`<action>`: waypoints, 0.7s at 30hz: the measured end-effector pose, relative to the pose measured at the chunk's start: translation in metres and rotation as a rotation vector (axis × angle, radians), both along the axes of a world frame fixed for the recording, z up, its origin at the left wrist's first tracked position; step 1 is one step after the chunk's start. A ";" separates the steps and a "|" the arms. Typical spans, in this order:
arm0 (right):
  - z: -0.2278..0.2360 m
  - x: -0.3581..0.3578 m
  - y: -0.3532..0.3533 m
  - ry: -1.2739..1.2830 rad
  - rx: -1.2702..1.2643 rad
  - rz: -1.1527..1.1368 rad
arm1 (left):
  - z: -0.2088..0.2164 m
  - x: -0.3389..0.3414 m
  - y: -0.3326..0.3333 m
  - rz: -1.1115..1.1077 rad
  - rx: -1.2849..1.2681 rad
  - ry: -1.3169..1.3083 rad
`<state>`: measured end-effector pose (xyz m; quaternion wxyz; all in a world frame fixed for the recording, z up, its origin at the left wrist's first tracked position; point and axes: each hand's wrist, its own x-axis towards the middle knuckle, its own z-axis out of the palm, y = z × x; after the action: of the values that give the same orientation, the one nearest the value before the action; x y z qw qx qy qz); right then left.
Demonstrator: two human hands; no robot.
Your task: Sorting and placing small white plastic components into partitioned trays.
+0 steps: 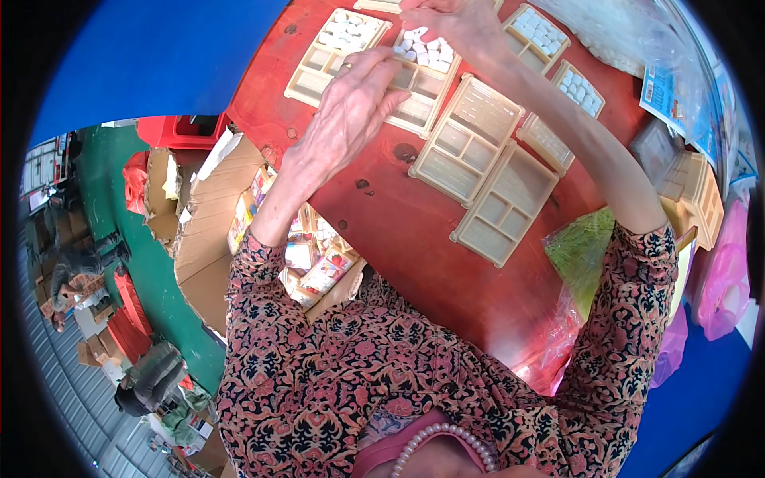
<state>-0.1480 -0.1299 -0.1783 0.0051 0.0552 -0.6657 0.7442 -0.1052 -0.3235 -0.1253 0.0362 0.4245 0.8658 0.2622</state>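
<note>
Left hand point(349, 105)'s spread over that beige compartmented plastic tray point(430, 83), top centre; probably light, stiffish, grab the rims. Right hand point(448, 17)'s grip? Can't tell.

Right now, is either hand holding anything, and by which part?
The left hand lies over the left edge of a beige tray; a grip cannot be confirmed. Whether the right hand, near white pieces, holds anything is hidden.

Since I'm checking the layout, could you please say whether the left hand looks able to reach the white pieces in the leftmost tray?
Probably yes: the left hand is close by, and nothing covers those white pieces.
</note>
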 end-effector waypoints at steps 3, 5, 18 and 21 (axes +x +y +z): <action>0.001 -0.001 0.009 -0.013 -0.004 -0.019 | -0.005 -0.003 0.003 0.030 -0.003 0.068; 0.001 -0.002 0.016 -0.006 -0.035 -0.033 | -0.012 -0.004 0.003 -0.028 -0.193 0.271; 0.021 -0.005 0.062 0.254 -0.029 0.034 | -0.018 -0.005 0.019 -0.120 -0.231 0.108; 0.066 -0.019 0.083 0.300 0.177 -0.199 | -0.024 -0.004 0.011 -0.120 -0.292 0.071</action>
<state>-0.1670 -0.0470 -0.1125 0.1731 0.0995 -0.7225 0.6619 -0.1089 -0.3126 -0.1492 0.0826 0.4745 0.8687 0.1156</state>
